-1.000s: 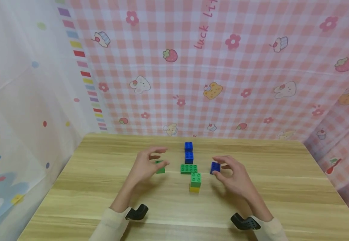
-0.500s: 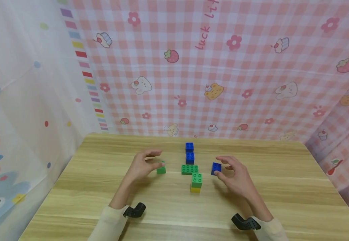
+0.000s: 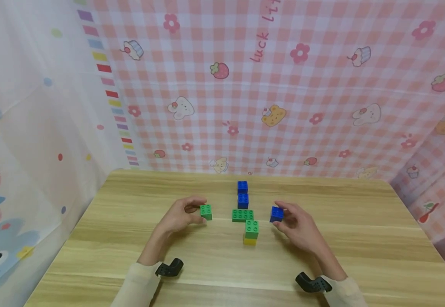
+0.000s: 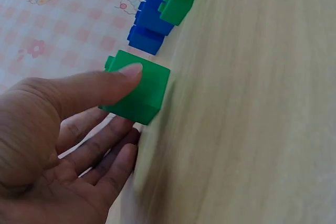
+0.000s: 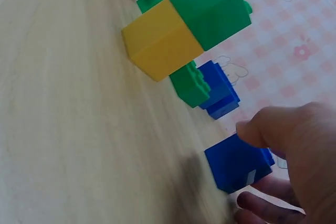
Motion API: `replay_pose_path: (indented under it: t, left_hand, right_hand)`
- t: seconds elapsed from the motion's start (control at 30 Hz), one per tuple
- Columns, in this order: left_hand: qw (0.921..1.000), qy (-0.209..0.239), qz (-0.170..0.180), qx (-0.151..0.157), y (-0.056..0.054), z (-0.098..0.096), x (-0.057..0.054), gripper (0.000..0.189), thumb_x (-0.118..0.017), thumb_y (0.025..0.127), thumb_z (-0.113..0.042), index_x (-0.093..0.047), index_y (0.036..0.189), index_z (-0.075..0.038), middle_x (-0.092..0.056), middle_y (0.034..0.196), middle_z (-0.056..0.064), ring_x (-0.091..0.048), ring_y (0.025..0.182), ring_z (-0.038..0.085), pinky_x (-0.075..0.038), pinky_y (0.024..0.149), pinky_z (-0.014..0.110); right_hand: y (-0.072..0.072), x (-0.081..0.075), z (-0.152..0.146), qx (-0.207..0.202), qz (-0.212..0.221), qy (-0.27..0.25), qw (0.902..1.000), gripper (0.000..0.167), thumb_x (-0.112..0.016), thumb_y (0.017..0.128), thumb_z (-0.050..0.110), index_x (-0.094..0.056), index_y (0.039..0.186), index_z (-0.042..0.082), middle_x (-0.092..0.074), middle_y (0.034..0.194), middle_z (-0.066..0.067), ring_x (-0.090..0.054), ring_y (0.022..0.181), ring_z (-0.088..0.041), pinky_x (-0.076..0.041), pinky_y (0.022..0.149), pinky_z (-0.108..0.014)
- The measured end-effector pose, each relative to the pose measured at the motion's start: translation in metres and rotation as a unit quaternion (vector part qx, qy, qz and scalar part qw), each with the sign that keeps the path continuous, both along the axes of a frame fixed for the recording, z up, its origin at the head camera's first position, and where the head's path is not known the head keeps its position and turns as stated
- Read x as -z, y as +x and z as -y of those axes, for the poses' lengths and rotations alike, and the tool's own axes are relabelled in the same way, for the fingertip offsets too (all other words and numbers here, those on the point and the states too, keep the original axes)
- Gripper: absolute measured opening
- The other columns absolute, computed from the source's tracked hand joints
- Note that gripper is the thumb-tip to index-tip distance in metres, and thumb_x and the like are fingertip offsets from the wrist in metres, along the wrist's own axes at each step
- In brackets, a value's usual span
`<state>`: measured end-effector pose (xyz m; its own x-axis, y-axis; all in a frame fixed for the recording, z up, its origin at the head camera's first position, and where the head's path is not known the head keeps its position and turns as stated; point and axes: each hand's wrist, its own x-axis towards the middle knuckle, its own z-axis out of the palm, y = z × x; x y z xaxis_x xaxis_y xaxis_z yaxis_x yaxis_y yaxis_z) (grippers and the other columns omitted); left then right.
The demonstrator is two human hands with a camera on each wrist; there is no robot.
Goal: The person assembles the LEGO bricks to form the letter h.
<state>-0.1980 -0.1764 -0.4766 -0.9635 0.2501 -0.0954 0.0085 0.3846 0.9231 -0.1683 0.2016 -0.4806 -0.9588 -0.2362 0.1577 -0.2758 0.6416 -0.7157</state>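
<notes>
My left hand [image 3: 177, 216] pinches a small green toy building brick [image 3: 206, 212] left of the middle of the table, its thumb on the near face and fingers at the far side. In the left wrist view the thumb lies flat across this green brick [image 4: 137, 90]. Over to the right, my right hand [image 3: 302, 226] holds a small blue brick [image 3: 277, 214] between thumb and fingers. The right wrist view has the thumb tip on the top edge of that blue brick [image 5: 236, 163]; the fingers behind it are partly hidden.
Between the hands lies a longer green brick [image 3: 242, 215]. Behind it stand two blue bricks [image 3: 243, 200] in a row. Nearer to me, a green brick [image 3: 251, 229] sits on a yellow brick [image 3: 250, 241]. A checked cloth [image 3: 222, 94] hangs behind the wooden table [image 3: 215, 273].
My left hand has lowered around the green brick, its thumb moving from over the top to the near face. The right fingers have closed in on the blue brick, which has hardly moved.
</notes>
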Motion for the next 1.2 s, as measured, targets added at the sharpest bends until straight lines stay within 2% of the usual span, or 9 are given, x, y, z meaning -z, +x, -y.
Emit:
replay_pose_path:
  t: [0.17,0.33,0.53,0.7,0.93,1.2]
  left_hand:
    - [0.9998,-0.003,0.015,-0.014,0.002,-0.001,0.002,0.046,-0.083,0.081,-0.001,-0.070,0.125,-0.008,-0.074,0.120,0.010,-0.069,0.113,0.025,-0.055,0.104,0.042]
    - [0.9997,-0.004,0.008,-0.023,0.002,-0.005,0.004,0.041,-0.083,0.079,0.000,-0.073,0.118,-0.008,-0.076,0.111,0.007,-0.071,0.101,0.018,-0.058,0.095,0.035]
    - [1.0000,0.004,0.001,-0.006,0.002,-0.010,0.008,0.039,-0.082,0.080,0.001,-0.073,0.116,-0.007,-0.076,0.112,0.007,-0.072,0.105,0.021,-0.059,0.096,0.035]
    - [0.9999,0.008,-0.002,0.007,0.003,-0.013,0.009,0.037,-0.083,0.079,0.001,-0.073,0.114,-0.007,-0.076,0.112,0.007,-0.072,0.109,0.022,-0.058,0.098,0.036]
    - [0.9998,0.018,0.002,0.005,0.003,-0.013,0.009,0.038,-0.082,0.077,0.004,-0.073,0.112,-0.006,-0.076,0.111,0.009,-0.073,0.106,0.023,-0.060,0.093,0.033]
    - [1.0000,0.000,0.000,0.002,0.002,-0.012,0.009,0.040,-0.084,0.077,0.002,-0.074,0.115,-0.006,-0.075,0.108,0.011,-0.070,0.094,0.019,-0.058,0.084,0.029]
  right_hand:
    - [0.000,0.002,0.002,0.000,0.019,0.000,0.9998,0.053,-0.071,0.096,0.011,-0.055,0.147,0.012,-0.061,0.139,-0.019,-0.063,0.125,-0.040,-0.055,0.104,-0.054]
    - [0.000,0.002,0.004,0.019,0.017,0.013,0.9996,0.043,-0.073,0.096,0.019,-0.063,0.138,0.014,-0.065,0.133,-0.015,-0.064,0.123,-0.038,-0.056,0.102,-0.054]
    - [0.001,0.002,0.004,0.032,0.025,0.028,0.9988,0.040,-0.074,0.096,0.025,-0.065,0.134,0.016,-0.067,0.130,-0.013,-0.065,0.120,-0.035,-0.056,0.101,-0.054]
    - [0.001,0.002,0.004,0.036,0.029,0.028,0.9985,0.039,-0.075,0.095,0.026,-0.066,0.132,0.017,-0.068,0.126,-0.011,-0.065,0.112,-0.029,-0.057,0.098,-0.051]
    - [0.000,0.002,0.004,0.042,0.031,0.040,0.9979,0.038,-0.077,0.093,0.026,-0.068,0.129,0.018,-0.071,0.116,-0.007,-0.062,0.101,-0.022,-0.054,0.088,-0.040]
    - [0.000,0.002,0.005,0.040,0.031,0.038,0.9980,0.039,-0.077,0.093,0.025,-0.067,0.130,0.018,-0.071,0.116,-0.007,-0.064,0.102,-0.023,-0.056,0.089,-0.041]
